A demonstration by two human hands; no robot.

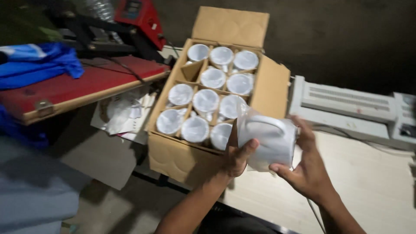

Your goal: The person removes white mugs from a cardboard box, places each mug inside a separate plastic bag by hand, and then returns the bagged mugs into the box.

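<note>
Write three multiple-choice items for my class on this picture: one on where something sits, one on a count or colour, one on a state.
1. Where is the plastic-wrapped white ceramic mug?
A. On the red press
B. Held in front of the open brown cardboard box
C. On the white machine

2. How many compartments in the box's grid stand without a mug?
A. One
B. Four
C. Six

3. How are the box flaps?
A. Taped shut
C. Half closed
B. Folded open

Answers:
1 B: the left hand and right hand both grip the mug just in front of the box.
2 A: only one cell, in the second row, shows bare cardboard.
3 B: the flaps stand back and the wrapped mugs inside show.
</note>
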